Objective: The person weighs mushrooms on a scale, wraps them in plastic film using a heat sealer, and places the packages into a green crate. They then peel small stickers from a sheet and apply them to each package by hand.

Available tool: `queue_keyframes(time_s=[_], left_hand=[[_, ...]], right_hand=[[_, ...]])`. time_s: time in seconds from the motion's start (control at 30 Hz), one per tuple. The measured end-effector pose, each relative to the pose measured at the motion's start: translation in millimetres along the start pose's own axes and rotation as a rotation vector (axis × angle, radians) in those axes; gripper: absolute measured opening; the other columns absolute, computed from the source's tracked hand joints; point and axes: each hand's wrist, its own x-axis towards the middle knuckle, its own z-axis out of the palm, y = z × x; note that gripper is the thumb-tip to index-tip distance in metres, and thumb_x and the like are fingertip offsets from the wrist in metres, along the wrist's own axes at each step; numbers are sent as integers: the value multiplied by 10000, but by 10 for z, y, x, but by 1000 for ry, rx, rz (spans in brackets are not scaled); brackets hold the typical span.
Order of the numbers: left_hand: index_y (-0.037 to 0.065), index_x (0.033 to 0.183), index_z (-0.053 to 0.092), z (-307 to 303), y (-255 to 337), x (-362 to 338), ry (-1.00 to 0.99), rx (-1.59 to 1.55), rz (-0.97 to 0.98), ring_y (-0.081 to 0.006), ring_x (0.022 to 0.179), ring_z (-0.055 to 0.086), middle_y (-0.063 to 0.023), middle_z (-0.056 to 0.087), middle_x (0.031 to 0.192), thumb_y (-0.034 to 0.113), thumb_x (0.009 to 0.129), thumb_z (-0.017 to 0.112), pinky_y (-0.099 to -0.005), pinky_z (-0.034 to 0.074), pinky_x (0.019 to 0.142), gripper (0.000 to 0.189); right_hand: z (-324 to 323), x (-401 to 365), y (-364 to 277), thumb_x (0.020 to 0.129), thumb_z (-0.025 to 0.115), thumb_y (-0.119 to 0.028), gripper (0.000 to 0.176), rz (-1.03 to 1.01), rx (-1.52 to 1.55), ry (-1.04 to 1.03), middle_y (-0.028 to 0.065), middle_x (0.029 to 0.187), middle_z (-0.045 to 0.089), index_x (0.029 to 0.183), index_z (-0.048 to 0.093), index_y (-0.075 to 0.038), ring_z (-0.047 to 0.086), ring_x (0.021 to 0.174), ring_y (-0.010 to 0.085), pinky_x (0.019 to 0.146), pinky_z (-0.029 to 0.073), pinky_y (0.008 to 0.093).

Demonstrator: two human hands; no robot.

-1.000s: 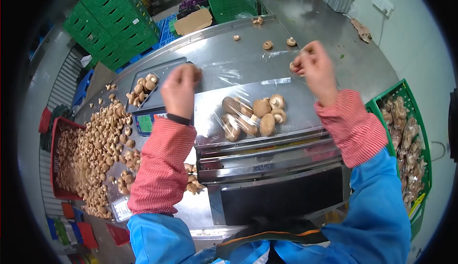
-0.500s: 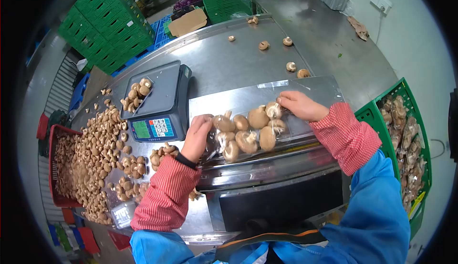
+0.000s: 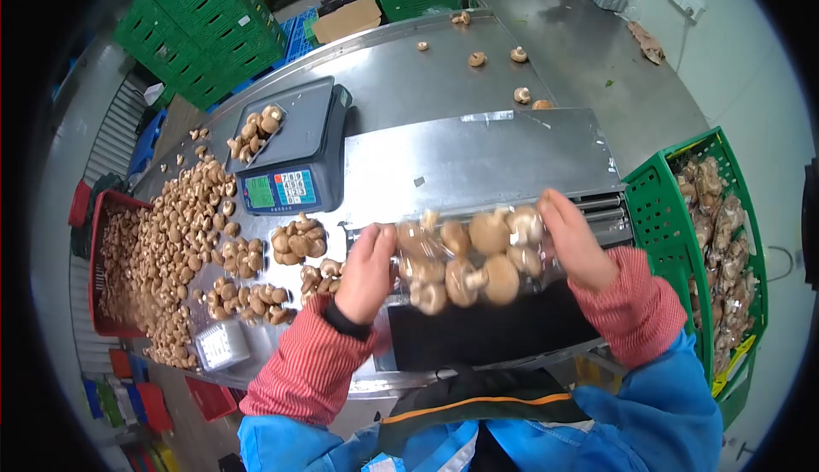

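Note:
A clear plastic-wrapped pack of brown mushrooms is held level between my two hands, over the front edge of the steel wrapping surface. My left hand grips its left end. At the right end, the fingers of my right hand are closed on the film. Left of the pack stands a digital scale with a small batch of mushrooms on its tray. Several clusters of mushrooms lie between the scale and my left forearm.
A large heap of loose mushrooms spills from a red basket at the left. At the right, a green crate holds wrapped packs. A white labelled box sits at the table's front left. Green crates are stacked behind.
Both hands have lifted the pack off the steel surface and brought it nearer to my body and slightly right. The camera view has shifted a little.

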Motion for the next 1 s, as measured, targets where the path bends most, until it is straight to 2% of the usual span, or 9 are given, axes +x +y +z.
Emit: queue_keyframes(time_s=[0.07,0.13,0.23,0.27,0.37,0.53,0.7,0.83,1.0], left_hand=[[60,1057,509,-7,-307,-346,-60,-44,-7,-71,700,512,-9,538,886,256,1009,397,-216,438,547,232],[54,1048,493,87,-540,-657,-106,-332,-226,-70,792,518,-17,546,921,226,1017,390,-211,458,688,203],[18,918,491,288,-946,-802,97,132,78,-156,717,508,-71,535,776,165,987,455,-297,440,664,167],[17,921,490,342,-1017,-811,119,223,101,-261,669,581,-147,571,737,158,980,457,-346,455,621,156],[29,916,501,397,-1002,-865,150,467,106,-386,687,634,-196,617,719,130,956,491,-405,466,562,109],[6,1012,558,289,-1238,-987,173,131,-2,-80,638,573,-33,615,709,179,954,551,-226,447,553,183],[27,881,556,161,-1296,-1138,85,-3,-198,-40,532,446,22,523,626,222,961,549,-201,356,478,212],[68,778,548,107,-1290,-1245,184,-167,-239,-20,502,352,63,449,602,232,971,530,-198,286,455,254],[82,757,537,-228,-1187,-1732,219,-175,-343,-5,488,303,88,379,568,257,972,522,-197,219,439,278]], right_hand=[[-3,-371,157,990,412,-186,181,-31,-83,-7,21,756,478,948,479,-23,451,657,78,564,408,246],[-8,-614,441,988,414,-174,161,-9,-162,-10,29,723,499,944,473,-31,491,642,83,549,417,253],[60,-810,716,978,433,-164,131,53,-203,-3,37,628,515,961,463,-38,546,527,153,497,435,324],[34,-766,987,965,459,-161,120,-176,-426,68,44,617,524,953,477,-42,536,513,131,484,431,316],[-73,-798,1194,917,529,-91,68,-76,-309,59,20,630,537,930,511,-28,493,542,52,485,378,243],[-570,-869,1190,908,578,-107,123,27,82,132,-37,697,518,946,558,8,442,626,14,540,355,185],[-291,-1154,1129,938,538,-209,231,-277,-726,178,76,648,536,847,584,-2,544,604,149,585,450,333],[-85,-1093,1204,973,481,-194,288,-39,160,348,-16,605,424,733,471,-34,413,515,67,470,347,245],[-381,-1528,1322,985,469,-190,286,29,132,487,-82,611,317,713,422,-119,283,503,7,436,233,202]])
